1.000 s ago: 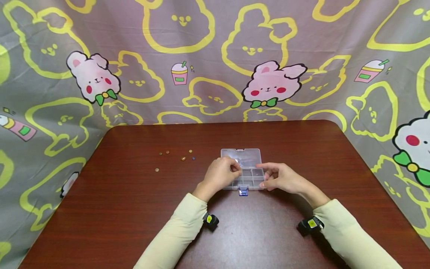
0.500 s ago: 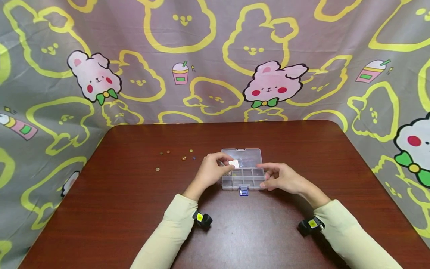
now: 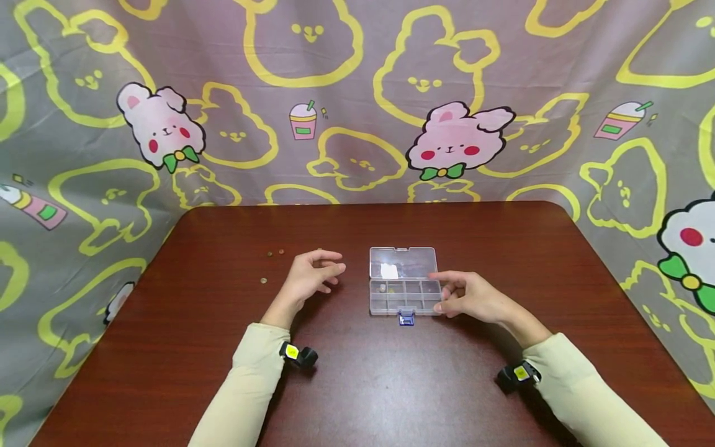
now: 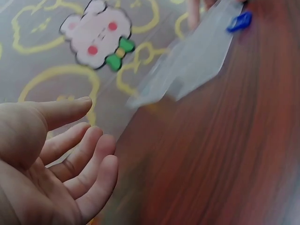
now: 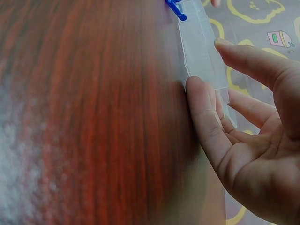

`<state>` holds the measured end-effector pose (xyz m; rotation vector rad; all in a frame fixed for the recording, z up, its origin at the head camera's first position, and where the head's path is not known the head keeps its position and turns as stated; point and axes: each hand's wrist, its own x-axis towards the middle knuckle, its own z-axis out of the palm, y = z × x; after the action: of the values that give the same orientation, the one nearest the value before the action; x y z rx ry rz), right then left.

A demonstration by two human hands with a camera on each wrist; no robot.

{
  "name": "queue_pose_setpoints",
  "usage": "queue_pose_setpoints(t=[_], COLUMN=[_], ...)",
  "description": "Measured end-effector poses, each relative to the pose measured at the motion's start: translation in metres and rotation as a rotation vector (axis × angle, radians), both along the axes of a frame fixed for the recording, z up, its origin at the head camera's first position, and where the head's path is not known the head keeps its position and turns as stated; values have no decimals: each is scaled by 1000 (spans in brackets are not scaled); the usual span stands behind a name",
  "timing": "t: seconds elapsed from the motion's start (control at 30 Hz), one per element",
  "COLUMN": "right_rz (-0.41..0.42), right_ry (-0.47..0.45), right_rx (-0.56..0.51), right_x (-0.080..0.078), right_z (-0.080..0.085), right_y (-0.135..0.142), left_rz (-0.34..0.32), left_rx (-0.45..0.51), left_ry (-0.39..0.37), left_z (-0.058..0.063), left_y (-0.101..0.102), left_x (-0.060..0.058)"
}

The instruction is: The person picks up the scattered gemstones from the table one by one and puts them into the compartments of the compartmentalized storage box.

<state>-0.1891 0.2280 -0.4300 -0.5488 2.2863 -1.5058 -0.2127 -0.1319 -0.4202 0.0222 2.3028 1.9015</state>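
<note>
Cloth (image 3: 357,102) with yellow animal outlines and pink-cheeked rabbits filled the whole backdrop, and in front of it spread the brown surface (image 3: 357,379). Two pale sleeves (image 3: 240,385) angled in from the near side, and on to the hands! Out on the right, the right hand (image 3: 475,298) had hold of the box (image 3: 385,312) by its right end, thumb at the front corner, forefinger stretched towards the hinge. Over on the left, the left hand (image 3: 314,273) hung above the surface, well apart from the box, fingers parted and loosely bent, nothing in its hold. And the box? It sat between the hands, lid (image 3: 416,264) open to the rear, two rows of compartments on show, blue latch (image 3: 406,319) down at the front. Smallest of all, the beads: a pale bead (image 3: 382,288) in the back-left compartment, and three loose beads (image 3: 264,280) on the surface, left of the left hand.
</note>
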Motion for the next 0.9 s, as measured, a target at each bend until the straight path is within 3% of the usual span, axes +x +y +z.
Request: queue_pose_setpoints(t=[0.23,0.4,0.9], right_rz=[-6,-10,-5], right_ry=[4,2,-14], right_rx=[10,10,-10], right_x=[0,0,0], right_z=[0,0,0], right_y=[0,-1,0], left_rz=[108,165,174], left_rx=[-8,-29,-107], left_ry=[-92,-125,-130], left_z=[-1,-3,-6], left_y=[-43,-59,-54], left_x=[-4,-10,-26])
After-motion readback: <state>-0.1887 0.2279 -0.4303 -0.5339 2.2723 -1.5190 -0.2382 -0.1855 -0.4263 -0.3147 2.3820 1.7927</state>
